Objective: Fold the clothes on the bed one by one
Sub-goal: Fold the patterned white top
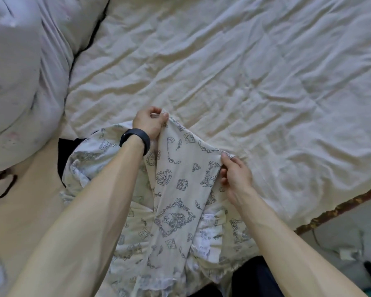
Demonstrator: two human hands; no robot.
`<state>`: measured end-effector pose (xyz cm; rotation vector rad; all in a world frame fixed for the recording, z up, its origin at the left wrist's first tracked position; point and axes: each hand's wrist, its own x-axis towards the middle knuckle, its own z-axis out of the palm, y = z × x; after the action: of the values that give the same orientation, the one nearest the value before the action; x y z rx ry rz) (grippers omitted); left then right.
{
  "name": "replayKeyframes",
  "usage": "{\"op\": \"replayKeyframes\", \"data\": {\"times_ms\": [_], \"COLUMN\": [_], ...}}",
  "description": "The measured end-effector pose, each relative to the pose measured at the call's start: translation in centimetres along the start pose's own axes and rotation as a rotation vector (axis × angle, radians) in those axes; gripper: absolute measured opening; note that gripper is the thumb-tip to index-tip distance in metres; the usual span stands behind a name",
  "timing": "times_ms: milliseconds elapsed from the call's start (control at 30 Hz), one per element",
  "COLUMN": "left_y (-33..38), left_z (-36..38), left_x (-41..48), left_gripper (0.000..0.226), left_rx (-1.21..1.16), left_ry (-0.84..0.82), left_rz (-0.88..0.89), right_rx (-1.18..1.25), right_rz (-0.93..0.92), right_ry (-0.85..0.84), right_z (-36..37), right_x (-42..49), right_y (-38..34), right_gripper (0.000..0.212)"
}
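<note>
**Opening out the printed garment by its top edge**

At far left, a bulky pale duvet (pixel 15 82) bunched on the bed (pixel 244 71). Just beside it, a strip of black cloth (pixel 64 155) partly under the printed garment (pixel 176 189).

Next, the left hand (pixel 150 121), with a dark wristband (pixel 135 138) at the wrist, thumb and fingers pinching one corner of the raised edge. Between the hands, a cream panel with grey drawings, pulled taut and lifted. The rest heaped toward the near side of the bed, hard to tell whether one piece or more.

Further right, the right hand (pixel 236 174), pinching the other corner, nearer than the left. Beyond that, rumpled bed, then floor with a cable (pixel 349 251).

Probably still the opening-out step, before any fold. Next move calls for keeping both pinches, shaking the bunched part loose, and laying the piece flat on the bare bed ahead with the corners level.
</note>
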<state>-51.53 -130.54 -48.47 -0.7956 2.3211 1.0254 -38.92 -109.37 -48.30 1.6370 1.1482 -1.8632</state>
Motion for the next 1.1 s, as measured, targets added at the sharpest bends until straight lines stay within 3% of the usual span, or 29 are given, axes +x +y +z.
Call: {"op": "replayKeyframes", "data": {"times_ms": [100, 200, 300, 367, 500, 600, 667, 733, 833, 967, 1100], "left_y": [-0.6, -0.3, -0.9, -4.0, -13.4, -20.2, -23.2, -25.2, -26.6, -27.9, -30.9], "left_z": [0.7, 1.8, 2.6, 4.0, 7.5, 8.2, 7.6, 7.1, 6.8, 7.7, 8.4], "left_x": [0.5, -1.4, -6.5, -10.5, -18.2, -21.8, -23.1, -24.0, -25.4, -28.2, -31.7], "left_gripper": [0.014, 0.034, 0.047, 0.055, 0.079, 0.079, 0.077, 0.077, 0.084, 0.096, 0.099], "left_rx": [0.045, 0.145, 0.378, 0.477, 0.585, 0.744, 0.837, 0.856, 0.794, 0.718, 0.604], "left_ry": [-0.004, 0.055, 0.272, 0.292, 0.189, 0.13, 0.129, 0.137, 0.155, 0.202, 0.228], "left_rz": [0.033, 0.11, 0.45, 0.556, 0.375, 0.356, 0.349, 0.313, 0.265, 0.173, 0.003], "right_rx": [-0.097, -0.276, -0.623, -0.784, -1.288, -1.898, -2.127, -2.151, -1.962, -2.003, -2.127], "right_rz": [-0.054, -0.194, -0.504, -0.812, -1.239, -1.293, -1.288, -1.272, -1.294, -1.473, -1.342], "right_ry": [-0.006, 0.065, 0.181, 0.061, -0.234, -0.362, -0.349, -0.26, -0.172, -0.304, -0.317], "right_z": [-0.1, -0.3, -0.5, 0.3, 4.1, 5.2, 5.1, 5.2, 3.9, -2.2, -8.3], "right_x": [0.5, -0.2, -2.4, -4.2, -3.1, 0.6, 2.9, 3.7, 1.8, -2.0, -3.8], "right_y": [0.3, 0.8, 2.3, 3.6, 6.0, 5.8, 4.5, 3.8, 5.6, 11.4, 17.6], "right_gripper": [0.007, 0.019, 0.017, 0.012, 0.05, 0.07, 0.08, 0.089, 0.093, 0.097, 0.09]}}
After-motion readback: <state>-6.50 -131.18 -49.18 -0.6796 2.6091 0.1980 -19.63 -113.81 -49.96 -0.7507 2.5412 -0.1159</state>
